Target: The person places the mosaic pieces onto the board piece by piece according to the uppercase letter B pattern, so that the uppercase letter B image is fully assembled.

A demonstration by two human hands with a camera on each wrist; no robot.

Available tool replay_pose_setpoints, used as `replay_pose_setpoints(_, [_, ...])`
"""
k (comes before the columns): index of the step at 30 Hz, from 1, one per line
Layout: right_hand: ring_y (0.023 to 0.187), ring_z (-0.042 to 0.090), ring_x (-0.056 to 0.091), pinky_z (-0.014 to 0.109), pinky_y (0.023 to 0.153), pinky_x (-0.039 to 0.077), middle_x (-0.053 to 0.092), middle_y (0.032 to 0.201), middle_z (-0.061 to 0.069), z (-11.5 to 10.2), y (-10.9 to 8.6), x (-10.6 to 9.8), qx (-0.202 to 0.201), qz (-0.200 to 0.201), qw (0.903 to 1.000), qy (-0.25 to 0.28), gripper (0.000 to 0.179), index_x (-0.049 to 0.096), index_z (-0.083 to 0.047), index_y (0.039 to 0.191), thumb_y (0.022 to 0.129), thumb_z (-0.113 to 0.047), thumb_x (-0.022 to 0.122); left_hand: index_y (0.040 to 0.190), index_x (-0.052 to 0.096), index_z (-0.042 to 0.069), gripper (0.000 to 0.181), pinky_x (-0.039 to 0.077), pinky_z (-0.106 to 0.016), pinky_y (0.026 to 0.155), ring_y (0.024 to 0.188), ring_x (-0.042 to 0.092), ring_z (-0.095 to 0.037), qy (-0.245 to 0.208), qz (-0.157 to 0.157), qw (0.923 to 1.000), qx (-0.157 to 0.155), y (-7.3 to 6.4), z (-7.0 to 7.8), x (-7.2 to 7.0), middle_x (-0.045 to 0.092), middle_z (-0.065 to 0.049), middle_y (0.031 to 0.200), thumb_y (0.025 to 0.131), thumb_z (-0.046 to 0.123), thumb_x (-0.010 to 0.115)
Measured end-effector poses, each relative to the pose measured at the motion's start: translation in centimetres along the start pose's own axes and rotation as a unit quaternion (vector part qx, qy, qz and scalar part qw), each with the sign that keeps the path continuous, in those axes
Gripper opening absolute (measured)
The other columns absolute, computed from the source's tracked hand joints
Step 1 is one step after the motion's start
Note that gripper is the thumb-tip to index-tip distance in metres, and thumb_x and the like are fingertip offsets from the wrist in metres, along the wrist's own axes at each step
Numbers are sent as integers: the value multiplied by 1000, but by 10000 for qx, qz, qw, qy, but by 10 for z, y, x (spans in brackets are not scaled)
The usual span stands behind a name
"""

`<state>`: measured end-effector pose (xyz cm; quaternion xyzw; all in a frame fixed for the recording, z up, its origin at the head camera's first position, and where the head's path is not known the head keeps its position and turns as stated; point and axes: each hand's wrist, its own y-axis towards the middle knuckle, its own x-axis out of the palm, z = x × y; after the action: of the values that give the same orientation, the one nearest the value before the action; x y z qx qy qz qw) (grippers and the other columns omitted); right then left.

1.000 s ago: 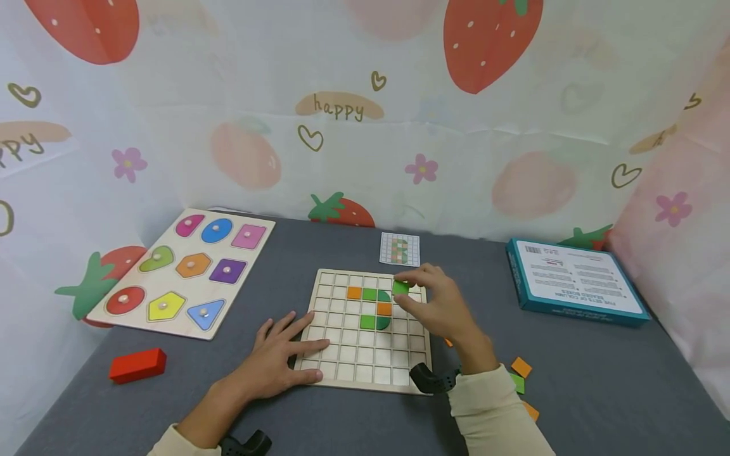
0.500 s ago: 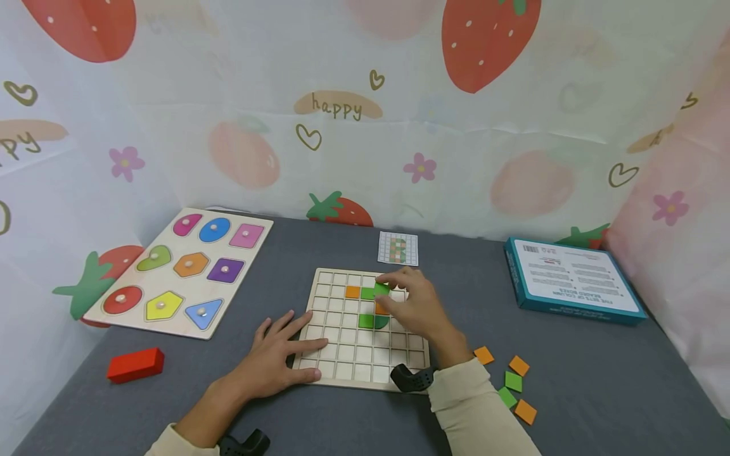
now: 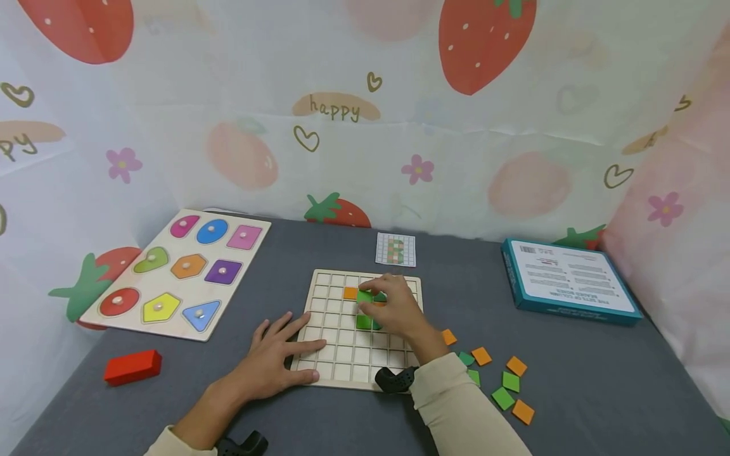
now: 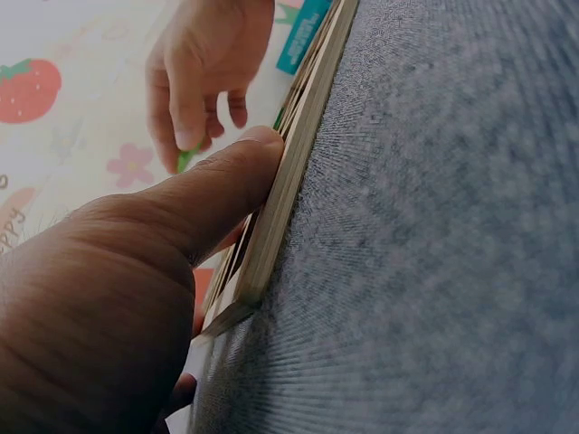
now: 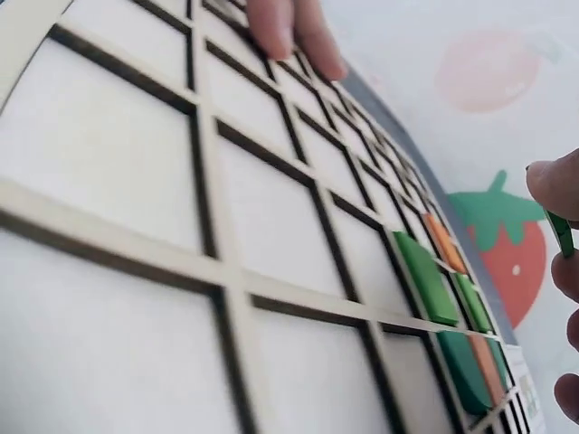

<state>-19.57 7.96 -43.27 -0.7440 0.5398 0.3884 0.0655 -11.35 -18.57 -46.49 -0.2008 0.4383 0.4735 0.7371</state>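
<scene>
A wooden grid board [image 3: 345,353] lies in the middle of the table. My left hand [image 3: 278,354] rests on its left edge with fingers spread; in the left wrist view the thumb [image 4: 231,181] lies along the rim. Over the upper part of the board, my right hand [image 3: 396,310] pinches a green square tile [image 5: 561,232], held above the cells in both wrist views. An orange tile [image 3: 350,293], a green tile [image 3: 363,322] and dark green curved pieces [image 5: 464,372] sit in cells. The right hand partly covers them in the head view.
Loose orange [image 3: 481,356] and green tiles [image 3: 503,399] lie right of the board. A pattern card [image 3: 396,249] is behind it. A shape puzzle [image 3: 177,288] and red block [image 3: 132,367] stand left, a teal box [image 3: 573,282] at the right.
My right hand has moved left across the board with the green tile, from its upper right toward the placed tiles. The loose tiles have come into view. The left hand stays put.
</scene>
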Motion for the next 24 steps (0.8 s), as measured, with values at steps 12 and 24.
replay_pose_setpoints(12, [89,21,45,48,77,37,59,94,0,-2,8,28,378,-181,9924,-1156,26,73,-15,110,85,-22,73,130,65,27,56,2,-69,102,139,18,-44,59,87,9999,55,0,0,0,32,-11,153,82,55,70])
replay_pose_setpoints(24, [90,20,45,47,78,34,55,88,-4,-9,12,33,740,-364,9817,-1716,22,73,-23,108,86,-29,73,129,66,27,56,3,-69,102,139,19,-45,106,124,9999,58,0,1,0,34,-11,152,81,54,71])
